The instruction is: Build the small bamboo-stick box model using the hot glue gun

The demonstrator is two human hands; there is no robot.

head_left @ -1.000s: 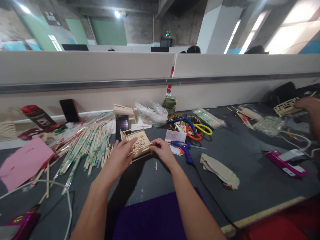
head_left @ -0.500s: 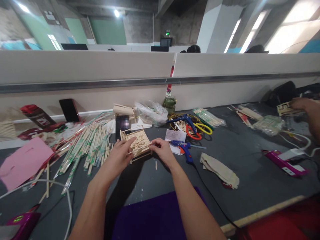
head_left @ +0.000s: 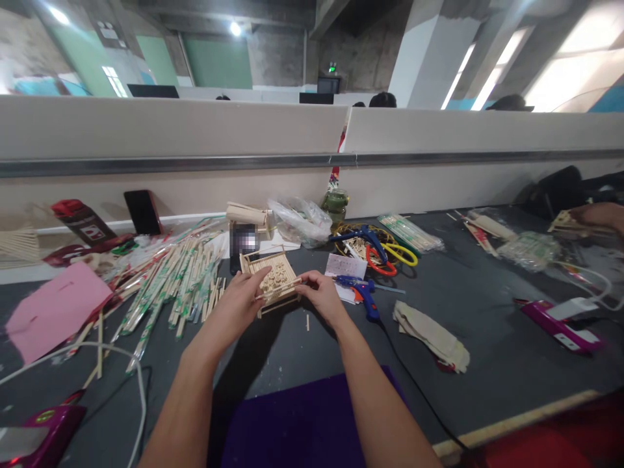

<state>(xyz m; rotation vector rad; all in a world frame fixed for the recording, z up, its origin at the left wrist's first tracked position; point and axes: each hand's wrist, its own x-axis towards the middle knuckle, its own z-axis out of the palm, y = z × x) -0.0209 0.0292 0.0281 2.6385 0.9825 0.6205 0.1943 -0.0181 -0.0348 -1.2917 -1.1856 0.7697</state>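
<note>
No text, brand or number can be read. The red box (head_left: 78, 220) at 9 o'clock, leaning on the divider, bears a white label with red marks too small to read. The paper slip (head_left: 346, 265) at 12 o'clock carries faint print that stays blurred. The purple tool (head_left: 560, 322) at 3 o'clock has a white label, illegible. A green sign (head_left: 332, 66) glows far off at 12 o'clock, its symbol unclear.
</note>
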